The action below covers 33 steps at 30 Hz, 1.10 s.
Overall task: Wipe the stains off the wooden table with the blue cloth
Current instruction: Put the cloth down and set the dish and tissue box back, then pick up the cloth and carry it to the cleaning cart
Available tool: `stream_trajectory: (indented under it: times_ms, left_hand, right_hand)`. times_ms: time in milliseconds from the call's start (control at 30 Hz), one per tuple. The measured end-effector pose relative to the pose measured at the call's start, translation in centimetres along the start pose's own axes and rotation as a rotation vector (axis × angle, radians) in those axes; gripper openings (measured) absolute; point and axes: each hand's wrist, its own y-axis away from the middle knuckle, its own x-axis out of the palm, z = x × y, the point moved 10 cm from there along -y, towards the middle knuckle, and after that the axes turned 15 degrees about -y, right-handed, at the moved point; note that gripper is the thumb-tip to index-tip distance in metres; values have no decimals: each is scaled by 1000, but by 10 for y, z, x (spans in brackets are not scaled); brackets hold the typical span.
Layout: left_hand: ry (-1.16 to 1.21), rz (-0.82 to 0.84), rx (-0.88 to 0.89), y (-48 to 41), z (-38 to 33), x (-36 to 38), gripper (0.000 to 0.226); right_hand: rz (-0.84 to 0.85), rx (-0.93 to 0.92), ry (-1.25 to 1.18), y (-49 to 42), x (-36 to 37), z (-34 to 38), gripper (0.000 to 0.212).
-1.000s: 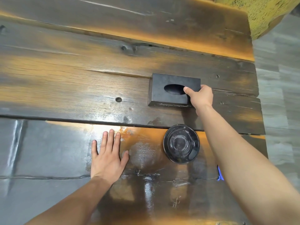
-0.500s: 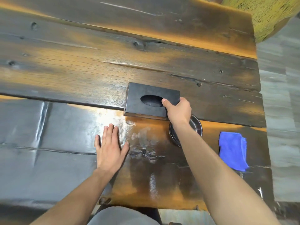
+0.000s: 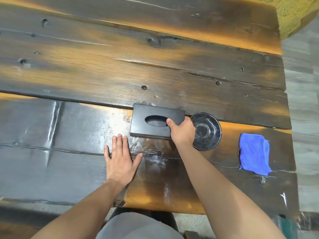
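Note:
The blue cloth [image 3: 254,153] lies folded on the dark wooden table [image 3: 120,69], near its right edge, with no hand on it. Whitish smeared stains [image 3: 155,152] show on the glossy plank between my two hands. My right hand [image 3: 182,131] grips the right end of a black tissue box [image 3: 153,120], thumb on its top near the oval slot. My left hand [image 3: 120,157] rests flat on the table with fingers spread, just below and left of the box.
A black round dish [image 3: 209,131] sits right of the tissue box, partly behind my right hand. A yellow textured object [image 3: 293,12] stands past the far right corner. Grey floor [image 3: 305,100] runs along the table's right edge. My lap is at the near edge.
My right hand has drawn the tissue box toward me, down next to the black dish. The view shifted and the blue cloth came fully into sight. My left hand stayed flat.

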Motion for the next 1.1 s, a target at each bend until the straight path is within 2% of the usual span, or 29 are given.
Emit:
stream_trajectory:
  times_ms: [333,567,700,767,900,1000,1100]
  left_hand:
    - [-14,21,8,0,-1,0,92]
    - [63,3,4,0,-2,-9,89]
    - [174,-125,3,17,-19,-29,75]
    - [192,-161,85,29,-47,-34,70]
    - [134,-142,330,52,-123,-29,67]
    - [38,-108,504,66,-183,-17,70]
    - [-78,-100,649,75,-241,-9,75]
  right_hand:
    - [2,-20,26,2,3,4,62]
    - [47,-63,-23,4,-3,7,93]
    - [19,-189,-221,18,-35,5,72]
    - [-18,-264,-277,24,-61,-5,60]
    - [-117,-288,-192,21,-122,-53,47]
    - [-153,-333,-55,12,-168,-93,47]
    - [-160,-266,112,-7,-210,-134,54]
